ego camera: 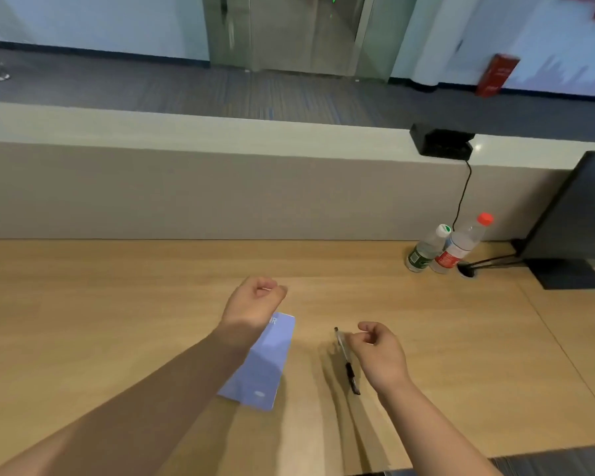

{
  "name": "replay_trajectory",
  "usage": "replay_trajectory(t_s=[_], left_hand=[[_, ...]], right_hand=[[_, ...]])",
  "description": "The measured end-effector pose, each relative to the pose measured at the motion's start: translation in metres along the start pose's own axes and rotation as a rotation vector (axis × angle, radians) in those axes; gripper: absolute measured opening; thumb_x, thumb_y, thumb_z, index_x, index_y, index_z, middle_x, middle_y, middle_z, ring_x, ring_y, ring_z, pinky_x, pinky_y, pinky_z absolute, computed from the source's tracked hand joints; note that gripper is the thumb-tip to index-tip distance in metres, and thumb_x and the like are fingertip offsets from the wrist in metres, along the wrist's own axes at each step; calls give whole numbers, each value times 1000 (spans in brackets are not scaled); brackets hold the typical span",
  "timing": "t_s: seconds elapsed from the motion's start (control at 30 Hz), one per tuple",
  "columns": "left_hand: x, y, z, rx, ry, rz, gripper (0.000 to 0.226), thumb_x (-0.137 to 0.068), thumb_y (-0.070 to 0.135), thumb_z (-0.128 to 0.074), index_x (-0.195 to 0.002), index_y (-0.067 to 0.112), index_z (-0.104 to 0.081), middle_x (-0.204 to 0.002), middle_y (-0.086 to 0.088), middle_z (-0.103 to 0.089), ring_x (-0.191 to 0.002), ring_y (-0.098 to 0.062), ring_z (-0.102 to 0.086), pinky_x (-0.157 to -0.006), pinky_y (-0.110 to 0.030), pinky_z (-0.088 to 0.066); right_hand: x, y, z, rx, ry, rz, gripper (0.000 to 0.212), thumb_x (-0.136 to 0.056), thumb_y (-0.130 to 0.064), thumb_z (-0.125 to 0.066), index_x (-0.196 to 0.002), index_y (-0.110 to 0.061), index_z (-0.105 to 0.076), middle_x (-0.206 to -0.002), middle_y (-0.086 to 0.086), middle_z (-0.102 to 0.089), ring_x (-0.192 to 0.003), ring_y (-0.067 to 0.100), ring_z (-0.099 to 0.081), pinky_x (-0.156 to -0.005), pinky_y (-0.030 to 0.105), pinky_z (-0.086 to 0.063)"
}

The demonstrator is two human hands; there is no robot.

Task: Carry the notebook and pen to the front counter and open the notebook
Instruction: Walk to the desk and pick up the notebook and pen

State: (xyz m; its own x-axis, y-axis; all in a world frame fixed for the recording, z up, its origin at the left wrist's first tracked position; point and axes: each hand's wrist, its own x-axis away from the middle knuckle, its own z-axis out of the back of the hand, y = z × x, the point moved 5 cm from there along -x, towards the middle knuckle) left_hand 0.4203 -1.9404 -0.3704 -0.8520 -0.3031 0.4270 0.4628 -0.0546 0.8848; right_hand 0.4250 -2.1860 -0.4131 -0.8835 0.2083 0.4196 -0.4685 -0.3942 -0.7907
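Observation:
A light blue notebook point(267, 365) lies closed and flat on the wooden desk point(117, 304). Its upper left corner is hidden under my left wrist. My left hand point(255, 298) hovers just past the notebook's far end, fingers curled in, holding nothing. A clear pen with a black grip point(349, 371) lies on the desk to the right of the notebook. My right hand point(375, 353) is right beside the pen with its fingers loosely curled. The knuckles touch or nearly touch the pen's barrel, and the thumb is off it.
A raised white counter ledge point(186, 132) runs across behind the desk, above a grey panel. A black box with a cable point(442, 142) sits on the ledge. Two water bottles point(443, 249) stand at the back right beside a dark monitor point(574, 214).

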Motion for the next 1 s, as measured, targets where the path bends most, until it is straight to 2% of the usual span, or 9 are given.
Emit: replay_trajectory(t_s=[0.1,0.17,0.23,0.3,0.4,0.53,0.63,0.9,1.0], left_hand=[[-29,-47,-1,-101,87,47,6,-94,18,-65,-95,13,-68,-76,4,-58,-69,-18,-52,-59,-25,-40],[-47,-75,7,-271,134,40,6,-91,13,-62,-89,17,-65,-79,3,-59,-73,-22,-53,-55,-26,-38],[-63,-102,13,-490,152,21,11,-90,10,-61,-99,14,-67,-91,-1,-61,-88,-27,-60,-61,-29,-39],[-75,-125,22,-656,189,23,21,-89,10,-61,-110,10,-67,-106,-8,-59,-104,-35,-61,-73,-34,-42],[-82,-147,32,-785,215,101,25,-90,13,-59,-115,11,-61,-115,-11,-56,-110,-39,-59,-79,-39,-46],[-88,-165,38,-810,215,104,20,-88,10,-57,-108,10,-61,-107,-11,-61,-97,-37,-61,-79,-45,-55],[-91,-173,40,-828,228,93,22,-89,11,-57,-111,11,-63,-110,-13,-63,-99,-37,-62,-78,-45,-55],[-97,-180,39,-766,197,75,4,-91,10,-56,-95,11,-54,-100,-17,-64,-82,-32,-60,-65,-36,-42],[-101,-176,41,-689,156,89,13,-91,11,-60,-84,1,-60,-85,-20,-67,-68,-28,-57,-59,-35,-39]], right_hand=[[-28,29,-7,139,1,-31,23,-87,-17,-67,-109,-15,-61,-82,-5,-64,-76,13,-59,-68,27,-43],[-43,47,-13,249,-3,-43,19,-85,-18,-68,-102,-14,-63,-80,-6,-63,-74,15,-59,-62,28,-42],[-53,63,-21,338,-13,-54,15,-83,-20,-68,-96,-14,-65,-81,-3,-66,-73,17,-60,-59,28,-44],[-59,76,-28,385,-11,-58,11,-80,-20,-66,-89,-15,-66,-85,1,-70,-78,24,-64,-64,31,-49],[-63,87,-38,441,-8,-43,9,-78,-21,-67,-84,-16,-65,-83,1,-70,-76,26,-63,-62,33,-47],[-68,94,-45,461,28,-26,7,-77,-21,-67,-81,-18,-62,-82,-1,-68,-74,23,-63,-59,32,-47],[-70,98,-47,463,61,-2,6,-76,-18,-66,-78,-19,-60,-80,0,-68,-72,21,-63,-58,32,-48],[-70,100,-51,422,119,25,9,-77,-19,-67,-72,-22,-61,-73,-3,-69,-68,18,-63,-57,32,-46],[-68,92,-52,349,116,18,6,-76,-19,-68,-73,-21,-64,-72,-5,-70,-69,15,-64,-56,30,-45]])
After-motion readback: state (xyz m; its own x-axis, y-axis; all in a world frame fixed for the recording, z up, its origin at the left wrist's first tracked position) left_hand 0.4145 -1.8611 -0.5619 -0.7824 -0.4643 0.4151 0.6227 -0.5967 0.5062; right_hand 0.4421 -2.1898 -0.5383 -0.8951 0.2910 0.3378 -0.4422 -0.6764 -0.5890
